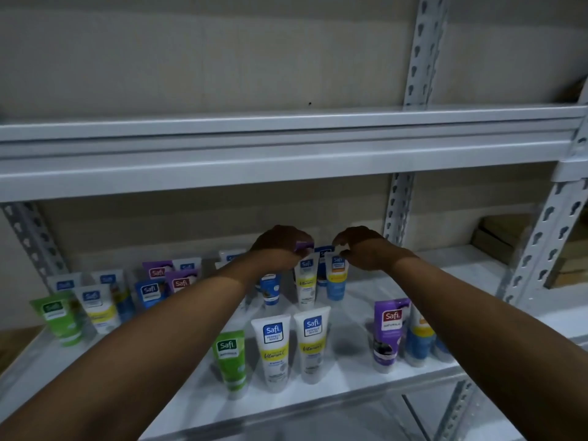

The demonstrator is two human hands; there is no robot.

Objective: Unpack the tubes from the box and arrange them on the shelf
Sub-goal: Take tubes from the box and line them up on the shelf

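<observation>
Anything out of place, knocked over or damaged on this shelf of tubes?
Nothing stands out. Every visible tube stands on its cap on the shelf; none looks fallen, crushed or leaking. The green tube at far left seems tilted, perhaps only the wide lens.

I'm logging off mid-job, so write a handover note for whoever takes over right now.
Left hand: grips a purple tube at the back of the shelf.
Right hand: fingers curled over a white-and-blue tube beside it; grip unclear.
Done: many tubes stand cap-down on the shelf.
Left: place the purple tube; the box is out of view, so the remaining count is unknown.
</observation>
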